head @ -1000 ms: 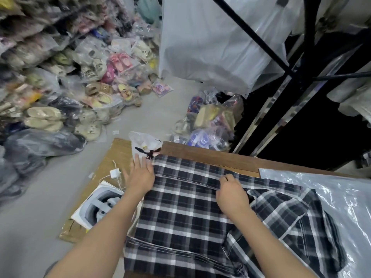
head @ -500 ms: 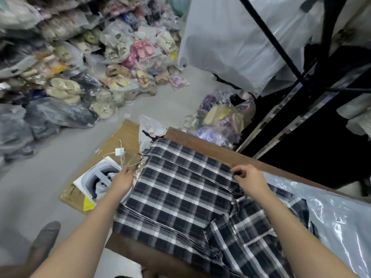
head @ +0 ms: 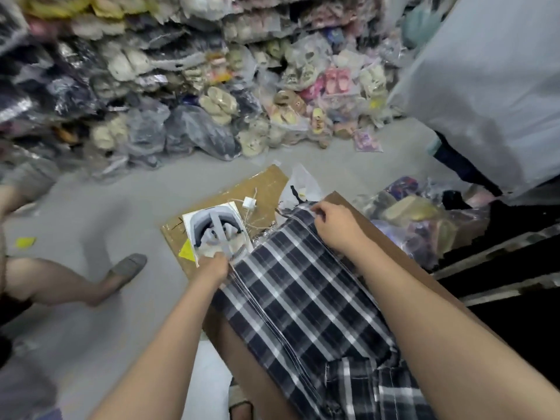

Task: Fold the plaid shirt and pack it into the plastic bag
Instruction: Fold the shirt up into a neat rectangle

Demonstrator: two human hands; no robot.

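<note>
Room: stockroom, bagged slippers (head: 218,104) heaped along the grey floor.
Surface: wooden table (head: 394,253).
Shirt: plaid shirt (head: 303,298) spread on the table, stretched between both hands.
Left: left hand (head: 213,266) grips its near-left edge.
Right: right hand (head: 338,227) pinches its far corner.
</note>
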